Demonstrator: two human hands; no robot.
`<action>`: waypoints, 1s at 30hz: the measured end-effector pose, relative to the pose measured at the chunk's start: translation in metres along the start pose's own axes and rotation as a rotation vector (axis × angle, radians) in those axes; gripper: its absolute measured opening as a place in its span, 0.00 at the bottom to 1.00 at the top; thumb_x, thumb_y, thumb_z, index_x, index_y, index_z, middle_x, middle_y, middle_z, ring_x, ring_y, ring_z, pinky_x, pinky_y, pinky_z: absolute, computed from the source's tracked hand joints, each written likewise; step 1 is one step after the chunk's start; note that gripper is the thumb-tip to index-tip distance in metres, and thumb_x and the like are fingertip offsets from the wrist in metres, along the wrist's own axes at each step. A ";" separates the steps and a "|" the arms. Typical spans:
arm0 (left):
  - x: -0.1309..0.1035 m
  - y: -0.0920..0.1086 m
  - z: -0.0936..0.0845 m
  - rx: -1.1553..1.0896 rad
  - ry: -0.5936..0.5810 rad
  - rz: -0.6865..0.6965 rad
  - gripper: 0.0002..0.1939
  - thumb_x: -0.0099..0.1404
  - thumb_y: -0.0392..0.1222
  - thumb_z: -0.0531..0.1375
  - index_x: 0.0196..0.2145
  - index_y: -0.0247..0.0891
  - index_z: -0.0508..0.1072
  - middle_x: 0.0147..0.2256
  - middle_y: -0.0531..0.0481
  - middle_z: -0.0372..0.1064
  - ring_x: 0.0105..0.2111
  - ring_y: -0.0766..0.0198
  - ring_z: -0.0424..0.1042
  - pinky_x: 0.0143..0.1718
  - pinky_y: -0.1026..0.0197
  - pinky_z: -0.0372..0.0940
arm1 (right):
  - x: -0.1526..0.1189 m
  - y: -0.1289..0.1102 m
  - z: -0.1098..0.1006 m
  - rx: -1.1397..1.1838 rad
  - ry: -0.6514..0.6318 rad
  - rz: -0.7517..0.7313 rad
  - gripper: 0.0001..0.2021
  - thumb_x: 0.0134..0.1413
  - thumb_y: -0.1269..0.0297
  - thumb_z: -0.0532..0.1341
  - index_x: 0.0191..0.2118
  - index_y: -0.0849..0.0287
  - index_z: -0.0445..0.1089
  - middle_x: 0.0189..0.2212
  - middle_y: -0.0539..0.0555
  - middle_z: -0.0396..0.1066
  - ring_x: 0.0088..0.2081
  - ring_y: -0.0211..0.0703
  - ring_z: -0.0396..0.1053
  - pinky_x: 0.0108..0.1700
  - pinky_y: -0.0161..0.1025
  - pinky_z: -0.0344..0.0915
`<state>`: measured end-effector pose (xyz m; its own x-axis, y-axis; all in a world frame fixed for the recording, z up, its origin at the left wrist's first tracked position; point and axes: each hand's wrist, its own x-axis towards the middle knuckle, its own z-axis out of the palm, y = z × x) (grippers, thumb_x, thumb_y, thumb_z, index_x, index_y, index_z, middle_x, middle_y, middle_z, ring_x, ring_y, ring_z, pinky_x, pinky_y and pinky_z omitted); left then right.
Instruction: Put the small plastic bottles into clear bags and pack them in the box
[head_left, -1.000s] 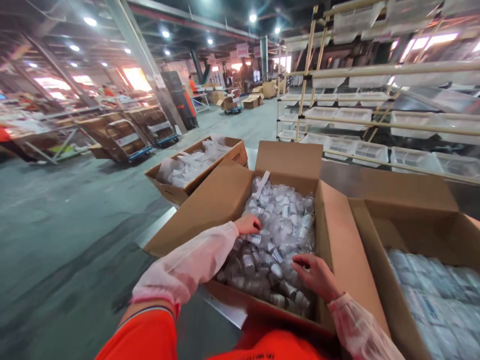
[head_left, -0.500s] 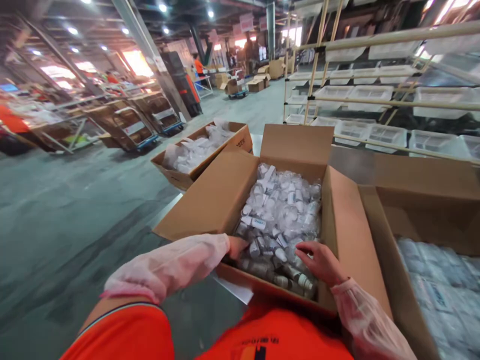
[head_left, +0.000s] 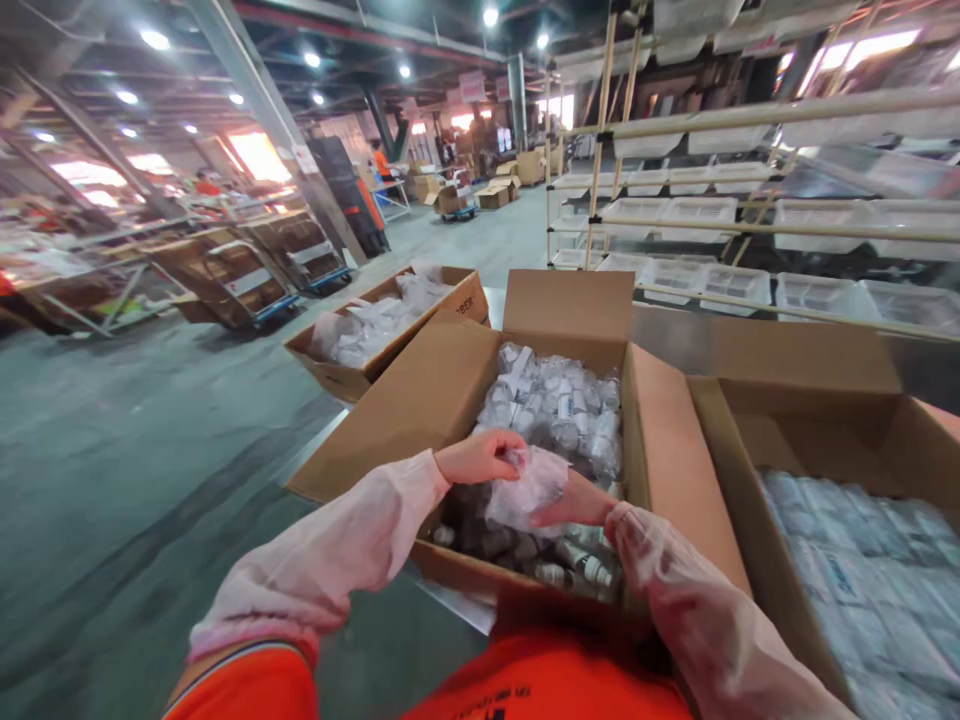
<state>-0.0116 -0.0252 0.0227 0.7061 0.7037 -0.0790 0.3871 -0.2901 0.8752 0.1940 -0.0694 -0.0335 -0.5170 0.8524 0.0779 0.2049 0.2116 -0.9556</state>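
An open cardboard box [head_left: 566,308] stands in front of me, filled with white-capped bottles in clear plastic wrap [head_left: 566,405]. Over its near half, my left hand [head_left: 484,457] pinches the upper left edge of a crumpled clear plastic bag [head_left: 525,490]. My right hand [head_left: 574,500] is against the right side of the same bag, its fingers partly behind or inside the film, so its grip is hard to see. Beneath both hands, loose bottles [head_left: 577,565] lie at the near end of the box.
On the right stands another open box [head_left: 806,420] with wrapped bottles in rows. A smaller box [head_left: 337,375] of clear plastic bags sits at the back left. Behind are racks with white bins [head_left: 697,215]; carts with cartons [head_left: 225,275] stand at the left.
Both hands have risen from the bottles and come together around the crumpled plastic bag. My left hand now pinches it. The view has shifted slightly.
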 end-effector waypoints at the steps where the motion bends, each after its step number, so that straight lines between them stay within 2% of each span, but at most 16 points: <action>1: 0.002 0.004 -0.002 -0.057 0.077 0.000 0.09 0.48 0.36 0.62 0.31 0.32 0.74 0.25 0.54 0.67 0.27 0.69 0.63 0.30 0.68 0.60 | 0.000 -0.004 -0.002 0.032 0.013 0.020 0.27 0.32 0.60 0.70 0.43 0.63 0.72 0.34 0.52 0.73 0.35 0.43 0.69 0.41 0.40 0.68; 3: 0.005 0.009 -0.010 -0.076 0.296 0.034 0.10 0.49 0.38 0.64 0.31 0.32 0.75 0.28 0.51 0.69 0.29 0.67 0.65 0.31 0.66 0.61 | -0.006 -0.007 -0.008 0.028 0.080 0.064 0.16 0.39 0.57 0.66 0.33 0.63 0.72 0.24 0.48 0.69 0.26 0.37 0.65 0.30 0.34 0.65; 4: 0.007 0.011 -0.015 -0.053 0.427 0.072 0.09 0.49 0.39 0.64 0.29 0.33 0.76 0.29 0.50 0.70 0.30 0.66 0.65 0.32 0.65 0.62 | -0.010 -0.007 -0.011 0.008 0.117 0.078 0.14 0.42 0.55 0.64 0.28 0.63 0.70 0.20 0.47 0.66 0.23 0.34 0.61 0.25 0.33 0.61; 6: 0.010 0.013 -0.024 -0.050 0.673 0.166 0.10 0.47 0.41 0.66 0.29 0.34 0.76 0.32 0.48 0.70 0.31 0.66 0.65 0.34 0.65 0.62 | -0.020 -0.007 -0.016 -0.026 0.194 0.109 0.17 0.45 0.52 0.62 0.21 0.62 0.66 0.16 0.46 0.60 0.19 0.32 0.54 0.20 0.31 0.53; 7: 0.011 0.012 -0.026 -0.106 0.745 0.191 0.13 0.47 0.43 0.67 0.31 0.34 0.76 0.33 0.48 0.70 0.32 0.66 0.65 0.34 0.64 0.62 | -0.024 -0.006 -0.018 -0.040 0.231 0.121 0.18 0.45 0.50 0.61 0.19 0.61 0.64 0.14 0.46 0.58 0.18 0.31 0.52 0.19 0.31 0.50; 8: 0.012 0.010 -0.025 -0.198 0.754 0.181 0.17 0.46 0.45 0.67 0.35 0.34 0.76 0.33 0.49 0.70 0.31 0.67 0.65 0.34 0.64 0.62 | -0.027 -0.006 -0.020 -0.051 0.267 0.130 0.20 0.46 0.49 0.61 0.18 0.61 0.64 0.14 0.46 0.57 0.17 0.30 0.50 0.19 0.31 0.49; 9: 0.013 0.007 -0.021 -0.302 0.698 0.135 0.22 0.46 0.48 0.68 0.37 0.34 0.75 0.33 0.49 0.70 0.30 0.68 0.65 0.34 0.64 0.63 | -0.029 -0.007 -0.022 -0.058 0.300 0.135 0.21 0.46 0.47 0.60 0.18 0.61 0.63 0.13 0.46 0.56 0.17 0.30 0.50 0.18 0.31 0.48; 10: 0.014 0.003 -0.015 -0.392 0.592 0.065 0.25 0.46 0.51 0.68 0.39 0.33 0.75 0.32 0.49 0.70 0.29 0.68 0.65 0.33 0.64 0.63 | -0.031 -0.007 -0.023 -0.062 0.336 0.136 0.22 0.47 0.46 0.58 0.18 0.60 0.63 0.13 0.46 0.56 0.17 0.30 0.49 0.18 0.31 0.47; 12: 0.016 -0.005 0.005 -0.472 0.336 -0.067 0.26 0.47 0.56 0.67 0.35 0.31 0.75 0.28 0.50 0.70 0.27 0.68 0.66 0.33 0.63 0.64 | -0.033 -0.009 -0.027 -0.067 0.403 0.129 0.24 0.50 0.44 0.55 0.18 0.60 0.63 0.13 0.46 0.56 0.16 0.30 0.48 0.18 0.31 0.47; 14: 0.018 -0.011 0.029 -0.436 0.199 -0.082 0.24 0.49 0.58 0.65 0.30 0.31 0.74 0.26 0.49 0.70 0.28 0.65 0.68 0.35 0.61 0.65 | -0.033 -0.011 -0.029 -0.076 0.436 0.111 0.24 0.49 0.44 0.56 0.17 0.59 0.61 0.13 0.45 0.54 0.16 0.30 0.48 0.18 0.31 0.47; 17: 0.022 -0.009 0.056 -0.217 0.232 0.118 0.17 0.57 0.50 0.61 0.32 0.31 0.75 0.32 0.45 0.74 0.35 0.60 0.70 0.43 0.58 0.64 | -0.033 -0.014 -0.029 -0.103 0.459 0.069 0.22 0.44 0.48 0.62 0.14 0.59 0.60 0.13 0.45 0.55 0.17 0.30 0.49 0.19 0.32 0.51; 20: 0.025 0.003 0.066 -0.047 0.202 0.254 0.09 0.53 0.40 0.63 0.32 0.33 0.77 0.36 0.46 0.76 0.39 0.58 0.70 0.47 0.58 0.62 | -0.035 -0.019 -0.026 -0.128 0.529 0.012 0.17 0.40 0.51 0.65 0.18 0.59 0.65 0.18 0.48 0.64 0.23 0.36 0.60 0.28 0.35 0.61; 22: 0.026 0.008 0.065 -0.042 0.216 0.240 0.06 0.52 0.38 0.63 0.29 0.34 0.77 0.33 0.48 0.76 0.36 0.59 0.70 0.44 0.60 0.63 | -0.037 -0.022 -0.024 -0.130 0.563 -0.022 0.15 0.39 0.52 0.67 0.22 0.59 0.70 0.24 0.51 0.70 0.31 0.43 0.66 0.37 0.39 0.66; 24: 0.028 0.010 0.063 -0.047 0.297 0.194 0.09 0.58 0.42 0.59 0.27 0.34 0.76 0.28 0.49 0.74 0.31 0.61 0.69 0.37 0.61 0.64 | -0.040 -0.026 -0.024 -0.094 0.576 -0.036 0.16 0.42 0.49 0.66 0.29 0.59 0.73 0.29 0.54 0.73 0.35 0.47 0.68 0.41 0.42 0.67; 27: 0.031 0.008 0.061 -0.036 0.391 0.173 0.16 0.61 0.46 0.56 0.24 0.33 0.74 0.24 0.50 0.72 0.27 0.63 0.67 0.31 0.62 0.62 | -0.046 -0.028 -0.027 -0.001 0.637 -0.022 0.22 0.43 0.44 0.64 0.34 0.59 0.74 0.31 0.55 0.74 0.35 0.48 0.70 0.39 0.44 0.69; 30: 0.032 0.008 0.062 -0.080 0.480 0.169 0.16 0.59 0.48 0.57 0.24 0.33 0.75 0.23 0.49 0.71 0.27 0.63 0.67 0.31 0.62 0.62 | -0.052 -0.027 -0.028 0.058 0.707 0.011 0.22 0.36 0.43 0.67 0.28 0.59 0.74 0.27 0.54 0.73 0.31 0.46 0.69 0.34 0.43 0.69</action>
<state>0.0511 -0.0452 -0.0026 0.3961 0.8751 0.2780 0.2310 -0.3880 0.8922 0.2387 -0.1062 -0.0039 0.1525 0.9646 0.2153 0.1522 0.1923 -0.9695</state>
